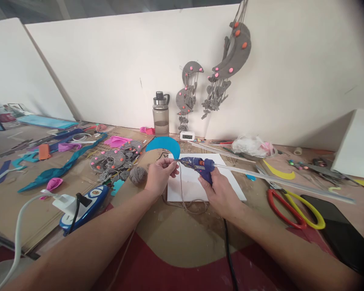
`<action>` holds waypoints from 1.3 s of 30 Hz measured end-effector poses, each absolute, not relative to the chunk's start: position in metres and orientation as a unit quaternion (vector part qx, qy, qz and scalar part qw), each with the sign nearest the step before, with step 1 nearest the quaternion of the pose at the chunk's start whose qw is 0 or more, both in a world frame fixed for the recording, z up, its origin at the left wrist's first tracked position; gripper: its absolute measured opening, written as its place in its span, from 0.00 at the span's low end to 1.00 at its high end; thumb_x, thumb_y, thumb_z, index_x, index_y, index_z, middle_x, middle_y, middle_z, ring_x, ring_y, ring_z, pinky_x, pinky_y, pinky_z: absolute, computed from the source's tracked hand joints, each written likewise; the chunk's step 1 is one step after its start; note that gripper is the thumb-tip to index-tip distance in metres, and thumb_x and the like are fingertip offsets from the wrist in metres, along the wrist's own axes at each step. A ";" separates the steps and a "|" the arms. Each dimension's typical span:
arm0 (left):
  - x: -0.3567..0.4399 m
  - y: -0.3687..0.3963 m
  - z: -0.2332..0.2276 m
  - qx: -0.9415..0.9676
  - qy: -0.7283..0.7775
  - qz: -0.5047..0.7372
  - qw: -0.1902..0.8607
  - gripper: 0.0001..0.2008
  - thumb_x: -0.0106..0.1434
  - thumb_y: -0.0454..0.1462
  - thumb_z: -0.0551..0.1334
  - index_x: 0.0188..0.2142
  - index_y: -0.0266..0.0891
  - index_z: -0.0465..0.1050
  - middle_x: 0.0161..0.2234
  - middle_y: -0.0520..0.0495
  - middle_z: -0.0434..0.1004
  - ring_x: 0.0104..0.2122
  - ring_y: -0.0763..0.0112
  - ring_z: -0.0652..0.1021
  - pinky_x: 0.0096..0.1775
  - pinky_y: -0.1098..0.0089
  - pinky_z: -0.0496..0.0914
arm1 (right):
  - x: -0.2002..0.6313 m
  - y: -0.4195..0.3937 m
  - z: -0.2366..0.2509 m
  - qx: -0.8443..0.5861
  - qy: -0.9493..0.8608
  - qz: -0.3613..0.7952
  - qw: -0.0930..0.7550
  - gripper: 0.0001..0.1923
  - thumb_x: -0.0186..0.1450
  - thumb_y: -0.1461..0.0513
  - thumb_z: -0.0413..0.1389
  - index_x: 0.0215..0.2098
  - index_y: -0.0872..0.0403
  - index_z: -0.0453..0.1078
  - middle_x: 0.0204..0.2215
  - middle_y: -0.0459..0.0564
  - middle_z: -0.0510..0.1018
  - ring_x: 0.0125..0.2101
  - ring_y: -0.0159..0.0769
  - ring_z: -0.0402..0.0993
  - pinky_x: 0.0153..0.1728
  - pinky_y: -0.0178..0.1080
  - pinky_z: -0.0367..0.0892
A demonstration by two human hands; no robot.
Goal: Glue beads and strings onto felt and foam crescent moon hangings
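Note:
A blue crescent cutout [162, 143] is pinched at its lower right tip by my left hand [163, 174], whose fingers are closed. Grey yarn [182, 188] hangs down from that tip and loops over the front edge of a white board [200, 193]. My right hand [216, 188] is wrapped round the handle of a blue hot glue gun [200, 165]. A long clear glue stick [261, 176] sticks out of the gun's back end. The nozzle points left and meets or nearly meets the crescent's tip. A ball of grey yarn [138, 176] lies left of my left wrist.
Red and yellow scissors [286, 206] and a black phone [336, 230] lie at the right. A power strip [91, 202] with a white plug is at the left, near decorated grey crescents [115, 159]. A water bottle [161, 117] stands behind. Finished crescents [239, 52] hang on the wall.

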State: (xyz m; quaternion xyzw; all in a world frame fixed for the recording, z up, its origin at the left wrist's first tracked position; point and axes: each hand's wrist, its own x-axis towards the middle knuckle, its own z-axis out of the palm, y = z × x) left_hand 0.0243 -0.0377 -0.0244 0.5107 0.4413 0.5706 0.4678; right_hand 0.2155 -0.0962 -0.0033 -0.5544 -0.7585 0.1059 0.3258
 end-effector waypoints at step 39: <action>0.029 -0.070 0.007 0.594 0.422 0.591 0.346 0.08 0.55 0.41 0.66 0.29 0.38 0.76 0.26 0.50 0.76 0.25 0.74 0.73 0.29 0.73 0.66 | 0.172 -0.089 0.031 -0.412 -0.607 0.472 0.489 0.15 0.61 0.55 0.56 0.44 0.50 0.59 0.36 0.46 0.75 0.35 0.32 0.75 0.43 0.42 0.68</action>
